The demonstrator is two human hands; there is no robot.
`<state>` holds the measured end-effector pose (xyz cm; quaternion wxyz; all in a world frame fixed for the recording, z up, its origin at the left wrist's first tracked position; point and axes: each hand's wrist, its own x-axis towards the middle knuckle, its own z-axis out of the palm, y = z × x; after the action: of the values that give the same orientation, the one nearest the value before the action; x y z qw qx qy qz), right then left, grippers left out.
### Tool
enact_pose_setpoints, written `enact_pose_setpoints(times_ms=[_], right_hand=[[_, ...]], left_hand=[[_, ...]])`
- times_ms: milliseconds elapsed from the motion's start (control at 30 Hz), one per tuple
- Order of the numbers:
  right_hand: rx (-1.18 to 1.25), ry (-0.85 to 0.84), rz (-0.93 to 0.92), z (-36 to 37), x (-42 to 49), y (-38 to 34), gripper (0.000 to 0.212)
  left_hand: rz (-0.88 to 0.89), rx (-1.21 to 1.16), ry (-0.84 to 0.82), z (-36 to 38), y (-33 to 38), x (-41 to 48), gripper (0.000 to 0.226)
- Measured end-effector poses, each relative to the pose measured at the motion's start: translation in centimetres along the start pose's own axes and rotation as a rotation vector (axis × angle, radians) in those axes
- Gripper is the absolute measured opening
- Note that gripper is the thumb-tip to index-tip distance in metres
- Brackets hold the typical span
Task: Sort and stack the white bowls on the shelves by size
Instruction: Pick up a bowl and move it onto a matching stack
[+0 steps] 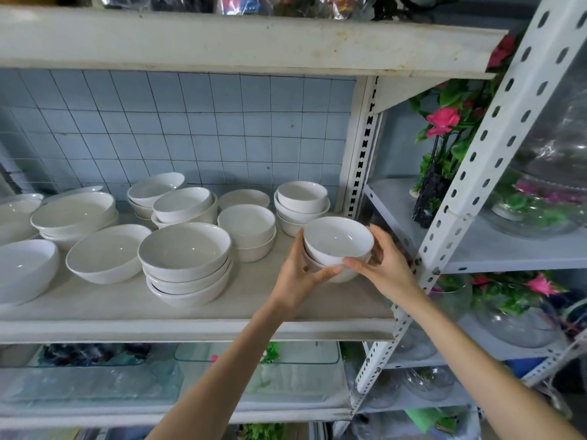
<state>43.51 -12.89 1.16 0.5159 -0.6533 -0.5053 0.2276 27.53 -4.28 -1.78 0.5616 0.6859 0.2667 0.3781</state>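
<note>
A small stack of white bowls point(336, 241) stands near the right end of the white shelf point(190, 300). My left hand point(300, 274) grips its left side, with the thumb under the lower bowl. My right hand point(381, 265) holds its right side, fingers curled round the rim and wall. Behind it stands another stack of small bowls point(301, 204). A stack of medium flat bowls point(247, 230) and a stack of wide bowls point(185, 258) stand to the left. Further left are a single wide bowl point(108, 252) and shallow dishes point(74, 214).
A perforated white upright point(470, 173) runs close to the right of my right hand. Beyond it, shelves hold glass bowls point(536, 211) and artificial pink flowers point(443, 120). The upper shelf board point(241, 42) hangs overhead. Glass trays point(257, 354) sit on the shelf below.
</note>
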Motion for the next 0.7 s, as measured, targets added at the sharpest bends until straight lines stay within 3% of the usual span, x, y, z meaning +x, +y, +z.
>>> enact_pose_setpoints(times_ms=[233, 333, 433, 533, 700], right_hand=[[-0.012, -0.027, -0.013, 0.0, -0.5, -0.7, 0.082], [-0.072, -0.043, -0.067, 0.1, -1.1, -1.4, 0.078], [-0.259, -0.01, -0.172, 0.1, -1.7, -2.0, 0.082], [-0.613, -0.006, -0.289, 0.3, -2.3, -2.7, 0.081], [-0.978, 0.024, -0.389, 1.5, -3.1, -3.7, 0.079]], left_hand=[[-0.041, 0.057, -0.008, -0.1, 0.9, -0.7, 0.086], [-0.081, 0.208, -0.02, -0.5, 1.7, -1.6, 0.076], [-0.024, 0.5, 0.057, -1.7, 2.9, -3.3, 0.06], [0.144, 0.699, 0.156, -3.8, 4.5, -6.3, 0.047], [0.378, 1.093, 0.334, -9.1, 6.2, -10.8, 0.05]])
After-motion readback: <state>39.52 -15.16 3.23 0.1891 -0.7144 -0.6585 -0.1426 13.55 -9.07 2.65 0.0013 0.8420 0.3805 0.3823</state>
